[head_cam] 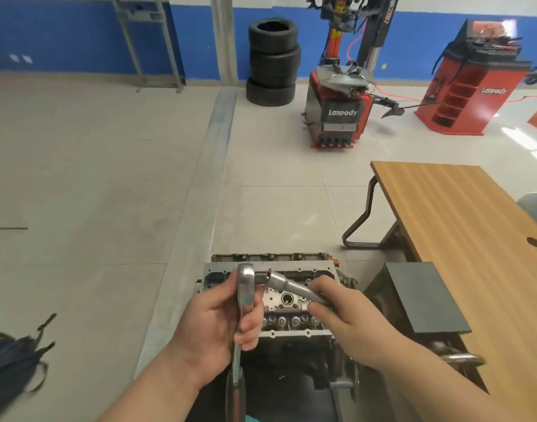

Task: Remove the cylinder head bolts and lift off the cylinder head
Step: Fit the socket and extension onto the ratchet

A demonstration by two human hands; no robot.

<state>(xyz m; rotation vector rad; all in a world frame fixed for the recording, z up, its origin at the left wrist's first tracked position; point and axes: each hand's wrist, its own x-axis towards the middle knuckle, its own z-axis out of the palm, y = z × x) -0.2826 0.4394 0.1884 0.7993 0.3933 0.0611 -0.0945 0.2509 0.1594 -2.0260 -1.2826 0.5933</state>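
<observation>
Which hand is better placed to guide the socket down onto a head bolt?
Probably the right hand: it pinches the socket extension above the cylinder head; the left hand grips the ratchet.

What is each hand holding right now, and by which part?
The left hand grips the ratchet just below its head. The right hand pinches the far end of the extension bar plugged into that head.

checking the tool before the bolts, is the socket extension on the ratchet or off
On. The extension sticks out sideways from the ratchet head, joined there; the right hand holds its far end, the left hand holds the handle.
</observation>
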